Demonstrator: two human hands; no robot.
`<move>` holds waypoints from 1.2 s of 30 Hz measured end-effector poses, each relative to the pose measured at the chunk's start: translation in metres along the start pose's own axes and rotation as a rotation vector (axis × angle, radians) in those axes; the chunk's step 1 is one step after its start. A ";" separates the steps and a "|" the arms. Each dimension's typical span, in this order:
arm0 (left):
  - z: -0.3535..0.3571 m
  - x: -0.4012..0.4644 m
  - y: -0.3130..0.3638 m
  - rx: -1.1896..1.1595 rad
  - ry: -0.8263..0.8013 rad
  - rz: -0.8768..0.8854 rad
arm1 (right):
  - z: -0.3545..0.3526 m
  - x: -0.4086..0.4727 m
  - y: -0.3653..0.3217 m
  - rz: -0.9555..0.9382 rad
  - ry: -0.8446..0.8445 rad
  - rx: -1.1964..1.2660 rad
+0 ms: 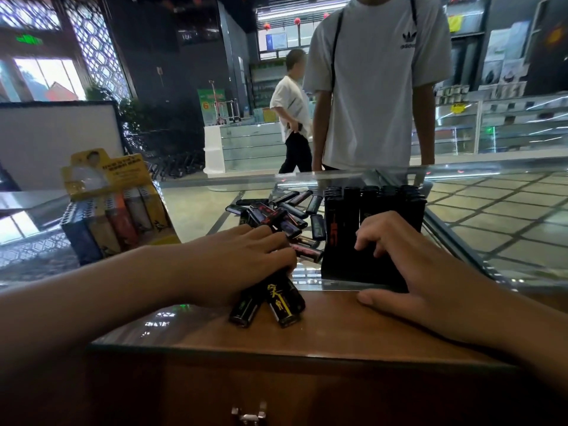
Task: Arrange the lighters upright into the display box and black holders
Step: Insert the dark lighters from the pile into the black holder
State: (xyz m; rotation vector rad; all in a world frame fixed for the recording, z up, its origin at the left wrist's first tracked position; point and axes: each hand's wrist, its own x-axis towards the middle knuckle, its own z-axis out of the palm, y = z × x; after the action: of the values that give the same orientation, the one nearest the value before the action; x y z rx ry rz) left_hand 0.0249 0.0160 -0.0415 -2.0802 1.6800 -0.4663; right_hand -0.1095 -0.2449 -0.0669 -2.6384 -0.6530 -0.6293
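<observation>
We grip black lighters (267,298) in left hand (242,259) beside black holder (368,241); right hand (408,272) steadies holder, probably for loading.

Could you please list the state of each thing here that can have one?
Left hand: grips two black lighters with yellow print, lying flat.
Right hand: fingers curled on the black rectangular holder, holding it.
Black rectangular holder: upright, rows of black lighters standing in it.
Loose pile of black lighters: lying flat on the glass.
Yellow cardboard display box: open, coloured lighters upright inside.
</observation>
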 end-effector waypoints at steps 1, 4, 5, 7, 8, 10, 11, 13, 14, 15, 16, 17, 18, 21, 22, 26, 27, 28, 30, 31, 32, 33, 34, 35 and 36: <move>0.001 -0.002 -0.002 -0.023 0.009 -0.014 | 0.000 0.000 0.001 0.002 -0.006 -0.011; 0.005 -0.007 -0.008 -0.152 0.006 -0.048 | 0.001 -0.001 0.001 0.039 -0.027 0.033; 0.006 -0.009 -0.011 -0.192 0.006 -0.059 | 0.002 -0.001 0.000 0.048 -0.028 0.054; 0.007 -0.012 -0.016 -0.240 -0.017 -0.080 | 0.002 -0.001 0.000 0.042 -0.010 0.068; 0.007 -0.013 -0.019 -0.259 -0.048 -0.094 | 0.002 -0.001 -0.001 0.032 0.007 0.068; 0.006 -0.015 -0.024 -0.323 -0.102 -0.132 | 0.001 -0.001 -0.001 0.016 0.045 0.066; 0.006 -0.016 -0.025 -0.373 -0.109 -0.152 | 0.001 -0.001 -0.001 0.015 0.063 0.062; 0.009 -0.017 -0.025 -0.453 -0.091 -0.185 | 0.001 -0.001 0.000 0.020 0.102 0.033; 0.012 -0.017 -0.025 -0.457 -0.069 -0.200 | 0.001 -0.002 0.001 0.022 0.124 0.017; 0.015 -0.017 -0.023 -0.445 -0.039 -0.213 | 0.001 -0.001 0.001 0.022 0.143 0.014; 0.018 -0.017 -0.022 -0.431 -0.004 -0.225 | 0.001 -0.001 0.002 0.026 0.156 0.024; 0.020 -0.017 -0.020 -0.424 0.026 -0.239 | 0.001 0.000 0.002 0.030 0.161 0.041; 0.021 -0.017 -0.019 -0.425 0.049 -0.257 | 0.001 0.000 0.002 0.034 0.162 0.054; 0.026 -0.014 -0.021 -0.445 0.118 -0.302 | 0.000 0.002 0.003 0.035 0.162 0.025; 0.028 -0.013 -0.022 -0.449 0.148 -0.313 | 0.000 0.003 0.002 0.043 0.173 0.009; 0.031 -0.008 -0.026 -0.523 0.263 -0.340 | -0.004 0.002 -0.001 0.083 0.295 -0.017; 0.029 -0.007 -0.026 -0.555 0.275 -0.351 | -0.005 0.002 -0.001 0.091 0.315 -0.023; 0.028 -0.006 -0.026 -0.571 0.287 -0.361 | -0.006 0.001 -0.001 0.095 0.320 -0.028; 0.022 -0.007 -0.030 -0.557 0.301 -0.372 | -0.006 0.002 -0.001 0.090 0.297 -0.043; 0.018 -0.010 -0.032 -0.545 0.310 -0.370 | -0.005 0.002 0.000 0.084 0.277 -0.049; 0.013 -0.014 -0.033 -0.531 0.318 -0.365 | -0.004 0.004 0.000 0.075 0.254 -0.051; 0.006 -0.019 -0.034 -0.519 0.320 -0.359 | -0.003 0.004 0.001 0.063 0.226 -0.051; 0.000 -0.024 -0.034 -0.518 0.313 -0.358 | -0.002 0.005 0.003 0.052 0.200 -0.055; -0.005 -0.030 -0.033 -0.526 0.298 -0.363 | -0.001 0.006 0.004 0.043 0.180 -0.059; -0.009 -0.035 -0.031 -0.542 0.283 -0.376 | 0.000 0.007 0.004 0.038 0.171 -0.059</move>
State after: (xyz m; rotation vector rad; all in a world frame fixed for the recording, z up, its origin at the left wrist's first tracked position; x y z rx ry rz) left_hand 0.0389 0.0550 -0.0171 -2.8699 1.7056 -0.4732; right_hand -0.1020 -0.2463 -0.0646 -2.6065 -0.5405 -0.8629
